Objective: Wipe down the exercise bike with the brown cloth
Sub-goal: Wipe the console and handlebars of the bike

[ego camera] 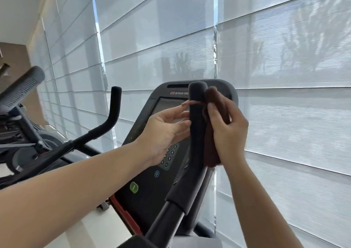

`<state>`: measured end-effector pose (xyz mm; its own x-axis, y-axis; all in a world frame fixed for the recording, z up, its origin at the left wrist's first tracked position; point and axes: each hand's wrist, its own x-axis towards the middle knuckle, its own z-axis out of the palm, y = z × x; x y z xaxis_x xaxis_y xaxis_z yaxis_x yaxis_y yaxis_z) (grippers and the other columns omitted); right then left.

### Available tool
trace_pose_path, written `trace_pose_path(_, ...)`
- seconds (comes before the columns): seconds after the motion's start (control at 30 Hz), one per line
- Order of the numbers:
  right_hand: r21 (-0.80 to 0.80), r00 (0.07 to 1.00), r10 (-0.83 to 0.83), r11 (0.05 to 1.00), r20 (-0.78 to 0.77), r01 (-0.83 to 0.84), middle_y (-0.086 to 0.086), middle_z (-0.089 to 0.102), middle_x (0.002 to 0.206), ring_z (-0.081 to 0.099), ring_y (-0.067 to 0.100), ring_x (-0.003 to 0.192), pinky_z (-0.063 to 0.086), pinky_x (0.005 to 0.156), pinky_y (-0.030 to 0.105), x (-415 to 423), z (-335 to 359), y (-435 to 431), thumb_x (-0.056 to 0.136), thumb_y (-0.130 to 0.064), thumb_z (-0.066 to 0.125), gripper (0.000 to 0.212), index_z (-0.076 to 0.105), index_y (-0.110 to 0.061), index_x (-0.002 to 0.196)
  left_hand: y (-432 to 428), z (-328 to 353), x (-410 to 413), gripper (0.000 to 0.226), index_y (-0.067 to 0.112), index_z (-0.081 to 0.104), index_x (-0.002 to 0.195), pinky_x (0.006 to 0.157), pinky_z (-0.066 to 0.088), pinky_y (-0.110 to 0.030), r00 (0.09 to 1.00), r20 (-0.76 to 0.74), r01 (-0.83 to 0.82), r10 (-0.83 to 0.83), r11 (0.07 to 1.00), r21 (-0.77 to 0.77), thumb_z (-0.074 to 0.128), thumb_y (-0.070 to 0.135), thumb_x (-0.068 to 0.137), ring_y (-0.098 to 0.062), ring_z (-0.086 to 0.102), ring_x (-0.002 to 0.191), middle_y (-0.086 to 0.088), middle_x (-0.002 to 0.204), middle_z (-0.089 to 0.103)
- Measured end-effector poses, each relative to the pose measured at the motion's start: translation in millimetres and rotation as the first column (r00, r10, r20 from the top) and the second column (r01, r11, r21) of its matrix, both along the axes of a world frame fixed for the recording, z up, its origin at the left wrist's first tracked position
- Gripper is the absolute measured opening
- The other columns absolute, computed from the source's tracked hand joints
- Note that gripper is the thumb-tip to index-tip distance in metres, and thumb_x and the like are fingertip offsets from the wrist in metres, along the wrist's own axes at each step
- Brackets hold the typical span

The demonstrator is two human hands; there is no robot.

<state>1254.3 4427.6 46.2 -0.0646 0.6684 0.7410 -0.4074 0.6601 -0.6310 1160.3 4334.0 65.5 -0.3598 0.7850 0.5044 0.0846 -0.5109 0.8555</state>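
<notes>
The exercise bike's console [152, 175] faces me at centre, with a grey screen, a keypad and a green button. Its right handlebar grip [196, 118] rises upright in front of the console. My right hand [228, 130] presses the folded brown cloth [214, 103] against the right side of that grip, fingers closed over the cloth. On the grip's left side my left hand [167, 132] is held open, its fingertips touching the foam. The left handlebar [114, 111] stands apart further left.
Pale roller blinds [284, 77] cover the windows right behind the bike. Another exercise machine [20, 99] stands at the left, over a light floor [91, 228]. A red trim strip [123, 213] runs along the console's lower left edge.
</notes>
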Motion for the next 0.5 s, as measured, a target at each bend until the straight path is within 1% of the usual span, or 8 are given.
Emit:
trace_pose_path(0.07, 0.041, 0.998, -0.054, 0.998, 0.039, 0.053, -0.002, 0.063, 0.111, 0.057, 0.004, 0.103, 0.043, 0.090, 0.015, 0, 22, 3, 0.086, -0.022, 0.060, 0.029, 0.062, -0.024, 0.115, -5, 2, -1, 0.039, 0.016, 0.066, 0.106, 0.064, 0.054, -0.020, 0.997, 0.029, 0.066, -0.065, 0.997, -0.034, 0.054, -0.010, 0.079, -0.013, 0.068, 0.083, 0.001, 0.089, 0.072)
trace_pose_path(0.13, 0.063, 0.992, -0.107, 0.993, 0.059, 0.104, -0.005, 0.056, 0.115, 0.051, -0.007, 0.105, 0.036, 0.087, 0.003, 2, 11, -12, 0.087, -0.023, 0.060, 0.036, 0.058, -0.026, 0.123, -10, 4, -4, 0.038, 0.012, 0.063, 0.111, 0.067, 0.055, -0.022, 0.996, 0.011, 0.085, -0.085, 0.992, -0.090, 0.054, -0.009, 0.081, -0.014, 0.067, 0.088, -0.002, 0.099, 0.070)
trace_pose_path(0.17, 0.076, 0.989, -0.131, 0.989, 0.069, 0.126, -0.007, 0.052, 0.116, 0.048, -0.010, 0.107, 0.033, 0.088, 0.000, 5, -6, -25, 0.086, -0.024, 0.061, 0.040, 0.055, -0.027, 0.125, -13, 3, -6, 0.037, 0.011, 0.062, 0.113, 0.074, 0.056, -0.025, 0.997, -0.025, 0.074, -0.078, 0.989, -0.128, 0.054, -0.006, 0.082, -0.016, 0.066, 0.092, -0.005, 0.105, 0.068)
trace_pose_path(0.23, 0.112, 0.976, -0.199, 0.976, 0.090, 0.189, -0.010, 0.046, 0.118, 0.043, -0.010, 0.113, 0.029, 0.093, 0.000, 9, -49, -53, 0.083, -0.025, 0.063, 0.045, 0.053, -0.025, 0.127, -22, -1, -10, 0.036, 0.011, 0.060, 0.117, 0.089, 0.050, -0.031, 0.988, -0.136, 0.044, -0.075, 0.975, -0.217, 0.056, -0.001, 0.084, -0.020, 0.062, 0.102, -0.009, 0.115, 0.064)
trace_pose_path(0.3, 0.119, 0.958, -0.263, 0.961, 0.117, 0.249, -0.011, 0.044, 0.118, 0.042, -0.010, 0.114, 0.028, 0.095, 0.001, 13, -82, -72, 0.080, -0.024, 0.063, 0.045, 0.055, -0.024, 0.124, -32, -9, -12, 0.036, 0.018, 0.060, 0.117, 0.086, 0.046, -0.029, 0.967, -0.242, 0.008, -0.080, 0.958, -0.286, 0.057, 0.001, 0.085, -0.014, 0.061, 0.096, -0.002, 0.111, 0.067)
trace_pose_path(0.37, 0.154, 0.931, -0.323, 0.942, 0.169, 0.299, -0.008, 0.043, 0.115, 0.042, -0.008, 0.109, 0.028, 0.095, 0.000, 12, -74, -72, 0.081, -0.019, 0.066, 0.042, 0.058, -0.020, 0.122, -42, -18, -15, 0.038, 0.021, 0.057, 0.119, 0.079, 0.046, -0.029, 0.930, -0.365, -0.077, -0.043, 0.948, -0.309, 0.059, 0.004, 0.085, -0.009, 0.060, 0.090, 0.005, 0.108, 0.066)
trace_pose_path(0.43, 0.300, 0.869, -0.447, 0.876, 0.214, 0.377, 0.003, 0.042, 0.119, 0.044, 0.010, 0.112, 0.031, 0.099, 0.010, 9, -37, -62, 0.083, -0.016, 0.066, 0.040, 0.058, -0.016, 0.122, -55, -23, -23, 0.044, 0.020, 0.050, 0.126, 0.086, 0.046, -0.028, 0.823, -0.567, -0.221, 0.023, 0.933, -0.283, 0.060, 0.007, 0.086, -0.007, 0.058, 0.098, 0.005, 0.117, 0.061)
trace_pose_path(0.5, 0.461, 0.778, -0.587, 0.767, 0.224, 0.446, 0.016, 0.043, 0.124, 0.045, 0.030, 0.115, 0.036, 0.102, 0.029, 1, 1, -52, 0.085, -0.015, 0.064, 0.040, 0.058, -0.014, 0.124, -71, -26, -33, 0.046, 0.022, 0.047, 0.128, 0.085, 0.042, -0.012, 0.652, -0.755, -0.311, 0.073, 0.934, -0.179, 0.060, 0.010, 0.086, -0.006, 0.055, 0.104, 0.007, 0.123, 0.057)
